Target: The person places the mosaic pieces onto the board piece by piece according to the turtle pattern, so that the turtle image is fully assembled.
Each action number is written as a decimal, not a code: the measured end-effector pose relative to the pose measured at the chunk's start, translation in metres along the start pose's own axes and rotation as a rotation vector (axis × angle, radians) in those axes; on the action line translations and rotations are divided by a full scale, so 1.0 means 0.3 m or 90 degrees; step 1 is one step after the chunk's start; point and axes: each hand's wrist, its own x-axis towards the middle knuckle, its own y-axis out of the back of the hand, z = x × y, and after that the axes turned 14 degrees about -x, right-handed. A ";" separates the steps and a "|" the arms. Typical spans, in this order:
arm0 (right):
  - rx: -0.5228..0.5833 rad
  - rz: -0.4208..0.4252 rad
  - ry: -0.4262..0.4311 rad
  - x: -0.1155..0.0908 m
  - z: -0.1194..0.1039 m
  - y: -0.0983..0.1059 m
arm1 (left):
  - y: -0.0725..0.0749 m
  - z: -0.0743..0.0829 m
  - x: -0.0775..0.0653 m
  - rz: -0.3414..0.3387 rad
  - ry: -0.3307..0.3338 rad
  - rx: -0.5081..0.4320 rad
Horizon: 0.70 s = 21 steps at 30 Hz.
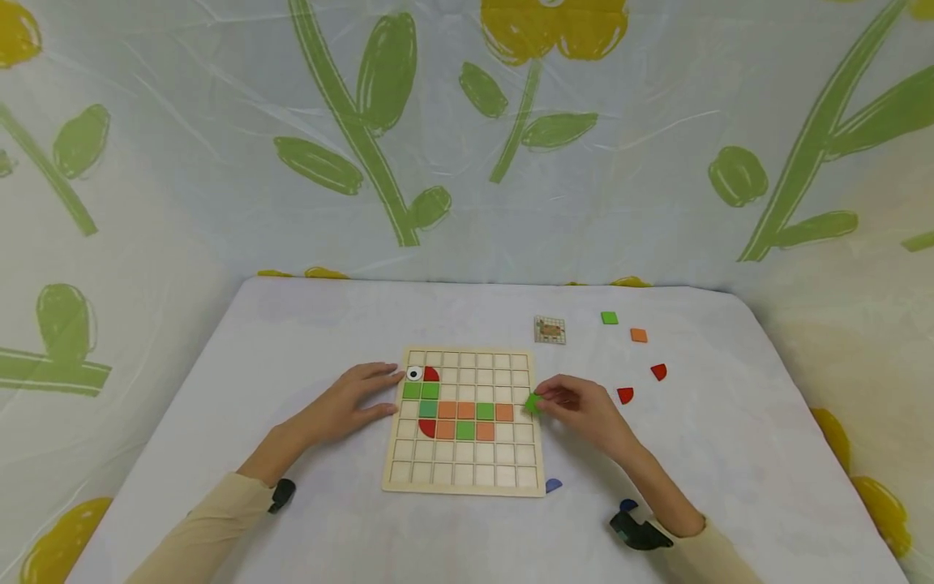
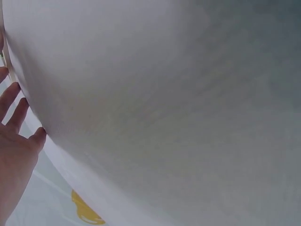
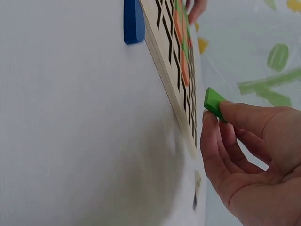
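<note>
A wooden grid board (image 1: 467, 479) lies on the table, partly filled with green, orange and red tiles and a white eye tile (image 1: 414, 373). At its right edge my right hand (image 1: 580, 410) pinches a green square tile (image 3: 214, 102) between thumb and fingertips, raised over the rim. My left hand (image 1: 357, 399) rests by the board's left edge with its fingers extended, fingertips right at the frame. In the left wrist view the left hand (image 2: 19, 146) shows at the far left, fingers spread.
Right of the board lie a green tile (image 1: 609, 318), an orange tile (image 1: 638, 335) and two red quarter-round tiles (image 1: 625, 395). A small pattern card (image 1: 550, 330) lies behind its upper right corner. A blue rounded piece (image 1: 554, 485) sits near the lower right corner.
</note>
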 end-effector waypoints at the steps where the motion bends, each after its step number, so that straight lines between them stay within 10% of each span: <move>1: 0.001 -0.005 0.002 0.002 -0.005 -0.008 | 0.000 0.001 0.001 0.000 -0.002 -0.001; 21: 0.034 -0.088 0.069 -0.001 -0.052 -0.105 | -0.002 -0.003 0.002 0.006 -0.011 0.004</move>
